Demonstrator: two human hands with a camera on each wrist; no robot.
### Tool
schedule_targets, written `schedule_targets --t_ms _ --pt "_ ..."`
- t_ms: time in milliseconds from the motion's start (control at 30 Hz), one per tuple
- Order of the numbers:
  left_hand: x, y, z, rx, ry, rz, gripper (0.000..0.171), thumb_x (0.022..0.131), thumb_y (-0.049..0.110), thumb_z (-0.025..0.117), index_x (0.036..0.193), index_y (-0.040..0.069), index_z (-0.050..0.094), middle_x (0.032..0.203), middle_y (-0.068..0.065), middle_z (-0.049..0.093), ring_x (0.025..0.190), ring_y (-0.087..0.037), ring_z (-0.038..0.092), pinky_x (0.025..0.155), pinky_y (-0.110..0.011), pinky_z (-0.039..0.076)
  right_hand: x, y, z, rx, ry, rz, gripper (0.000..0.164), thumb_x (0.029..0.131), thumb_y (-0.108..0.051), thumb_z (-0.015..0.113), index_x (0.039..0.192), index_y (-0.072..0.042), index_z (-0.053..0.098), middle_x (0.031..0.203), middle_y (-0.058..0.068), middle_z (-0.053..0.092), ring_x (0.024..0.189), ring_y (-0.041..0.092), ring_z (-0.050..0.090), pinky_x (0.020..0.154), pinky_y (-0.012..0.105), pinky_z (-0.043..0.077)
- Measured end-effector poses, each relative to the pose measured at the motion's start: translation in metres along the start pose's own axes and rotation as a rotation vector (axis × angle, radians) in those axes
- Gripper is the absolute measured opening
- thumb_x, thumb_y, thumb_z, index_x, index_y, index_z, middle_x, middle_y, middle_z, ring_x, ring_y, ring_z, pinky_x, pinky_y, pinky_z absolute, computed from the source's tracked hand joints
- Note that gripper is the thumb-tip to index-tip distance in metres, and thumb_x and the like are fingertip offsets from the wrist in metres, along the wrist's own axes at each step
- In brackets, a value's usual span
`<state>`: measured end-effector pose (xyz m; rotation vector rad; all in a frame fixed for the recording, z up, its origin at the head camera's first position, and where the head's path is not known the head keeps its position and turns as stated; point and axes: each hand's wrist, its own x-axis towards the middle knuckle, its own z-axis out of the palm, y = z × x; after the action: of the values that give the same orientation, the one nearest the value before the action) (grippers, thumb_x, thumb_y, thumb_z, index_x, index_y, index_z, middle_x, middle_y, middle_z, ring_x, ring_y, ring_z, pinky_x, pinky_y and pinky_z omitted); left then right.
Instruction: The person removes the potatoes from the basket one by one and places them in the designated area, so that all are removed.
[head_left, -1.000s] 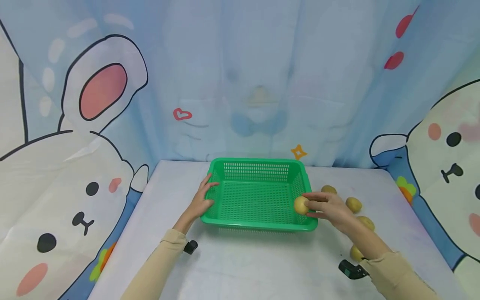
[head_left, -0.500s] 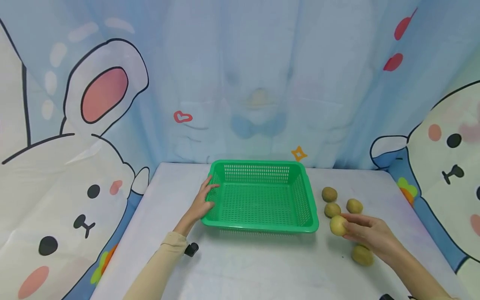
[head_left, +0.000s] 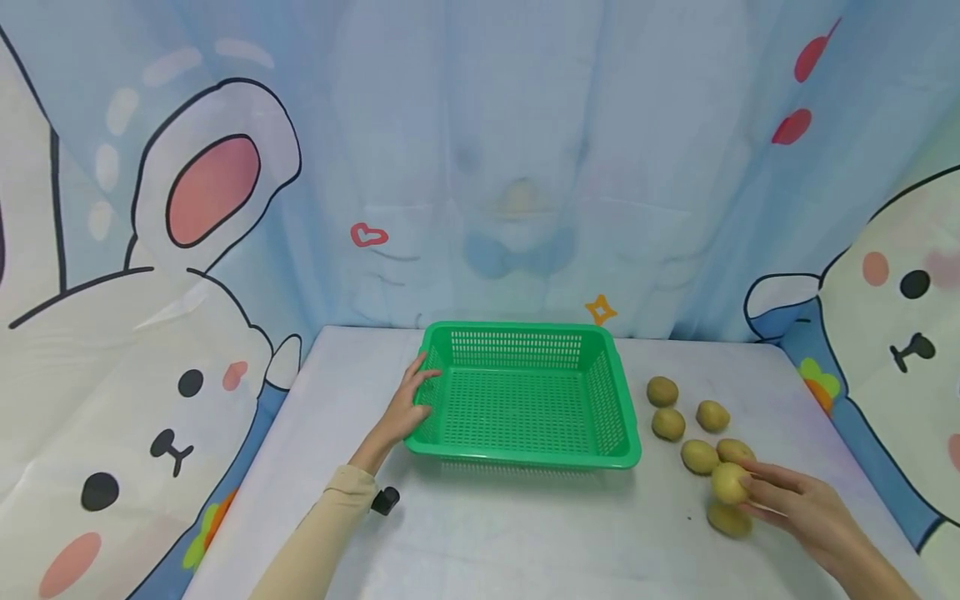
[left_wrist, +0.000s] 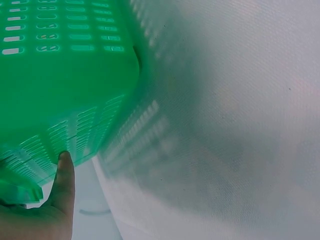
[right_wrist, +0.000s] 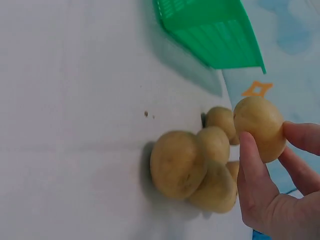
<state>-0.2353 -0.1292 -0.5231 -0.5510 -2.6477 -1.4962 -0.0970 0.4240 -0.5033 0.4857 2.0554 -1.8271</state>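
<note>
My left hand (head_left: 401,412) grips the left side of a green plastic basket (head_left: 522,460). In the left wrist view a finger (left_wrist: 64,175) lies against the basket's slotted outer wall (left_wrist: 70,95). Over at the right, my right hand (head_left: 806,508) pinches a pale yellow potato (head_left: 728,483) between thumb and fingers. In the right wrist view this potato (right_wrist: 260,127) is held above the table. Just beneath it lies another potato (head_left: 729,520), partly covered by the held one. One more potato (head_left: 735,451) sits right behind the fingertips.
Other potatoes lie loose right of the basket, among them a far potato (head_left: 662,391), a middle potato (head_left: 668,424) and a right-hand potato (head_left: 712,416). A white cloth covers the table (head_left: 525,542). A printed curtain (head_left: 517,150) hangs behind and along both sides.
My right hand has carried the potato from the basket's right rim rightward and nearer, over the loose potatoes. The left hand and basket have stayed in place.
</note>
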Motion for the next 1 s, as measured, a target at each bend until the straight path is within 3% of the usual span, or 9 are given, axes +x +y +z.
schedule_targets --t_ms 100,167,233,300,333,600,733,867,1000 --pt "0.000 0.002 0.000 -0.001 0.000 0.003 0.069 0.070 -0.011 0.049 0.138 -0.002 0.051 0.164 -0.013 0.012 0.149 -0.038 0.009 0.109 -0.065 0.024 0.002 0.006 -0.010 -0.035 0.046 0.039 0.073 0.092 -0.024 0.070 0.144 0.013 0.036 0.100 -0.011 0.063 0.086 0.007 0.067 0.087 0.040 0.055" --pt "-0.001 0.002 0.000 -0.004 0.000 0.004 0.069 0.070 -0.011 0.049 0.138 -0.002 0.051 0.164 -0.014 0.012 0.149 -0.038 0.009 0.109 -0.065 0.025 0.002 0.011 -0.014 -0.079 0.062 0.070 0.080 0.093 -0.025 0.068 0.148 0.014 0.026 0.107 0.009 0.065 0.085 0.006 0.065 0.088 0.041 0.054" --pt "-0.001 0.002 -0.001 0.000 -0.001 0.002 0.069 0.070 -0.011 0.049 0.138 -0.001 0.051 0.164 -0.013 0.011 0.149 -0.037 0.009 0.109 -0.065 0.026 0.002 0.015 -0.017 -0.125 0.071 0.110 0.084 0.096 -0.027 0.065 0.150 0.014 0.015 0.127 0.031 0.052 0.086 0.007 0.063 0.089 0.041 0.054" --pt "-0.002 0.002 -0.001 0.003 -0.003 0.000 0.069 0.071 -0.011 0.049 0.139 -0.001 0.051 0.164 -0.013 0.011 0.149 -0.037 0.009 0.109 -0.065 0.026 0.002 0.020 -0.020 -0.150 0.075 0.141 0.083 0.098 -0.026 0.061 0.151 0.013 0.011 0.143 0.040 0.030 0.087 0.008 0.062 0.090 0.041 0.053" --pt "-0.002 0.002 -0.001 0.004 -0.003 -0.002 0.069 0.071 -0.011 0.049 0.139 -0.001 0.051 0.164 -0.013 0.011 0.149 -0.038 0.009 0.109 -0.065 0.026 0.002 0.022 -0.021 -0.155 0.075 0.153 0.082 0.099 -0.025 0.059 0.151 0.013 0.010 0.149 0.039 0.020 0.087 0.009 0.061 0.090 0.041 0.053" --pt "-0.003 0.003 -0.003 0.005 -0.009 -0.013 0.069 0.071 -0.012 0.049 0.139 -0.001 0.050 0.164 -0.012 0.011 0.150 -0.037 0.009 0.109 -0.064 0.025 0.006 0.040 -0.032 -0.063 0.094 0.183 0.079 0.099 -0.015 0.059 0.152 0.011 0.006 0.146 0.041 0.019 0.084 0.011 0.061 0.089 0.041 0.053" --pt "-0.002 0.002 -0.002 -0.001 -0.023 -0.012 0.071 0.070 -0.012 0.047 0.140 -0.001 0.048 0.165 -0.013 0.009 0.150 -0.038 0.007 0.108 -0.064 0.027 0.008 0.048 -0.037 -0.019 0.155 0.209 0.077 0.098 -0.013 0.059 0.153 0.010 0.010 0.136 0.042 0.032 0.078 0.010 0.063 0.087 0.041 0.054" --pt "-0.001 0.002 -0.002 0.002 -0.018 -0.014 0.071 0.070 -0.011 0.047 0.141 -0.001 0.048 0.165 -0.012 0.009 0.150 -0.037 0.007 0.108 -0.062 0.028 0.010 0.057 -0.037 -0.010 0.208 0.258 0.075 0.098 -0.015 0.061 0.153 0.008 0.015 0.139 0.041 0.031 0.080 0.017 0.065 0.084 0.042 0.055" --pt "-0.001 0.002 -0.002 -0.005 -0.016 -0.012 0.071 0.070 -0.011 0.047 0.141 -0.001 0.048 0.165 -0.012 0.009 0.150 -0.037 0.007 0.108 -0.062 0.029 0.013 0.062 -0.035 0.016 0.229 0.284 0.075 0.096 -0.014 0.063 0.153 0.007 0.019 0.121 0.033 0.051 0.080 0.020 0.066 0.084 0.043 0.055"
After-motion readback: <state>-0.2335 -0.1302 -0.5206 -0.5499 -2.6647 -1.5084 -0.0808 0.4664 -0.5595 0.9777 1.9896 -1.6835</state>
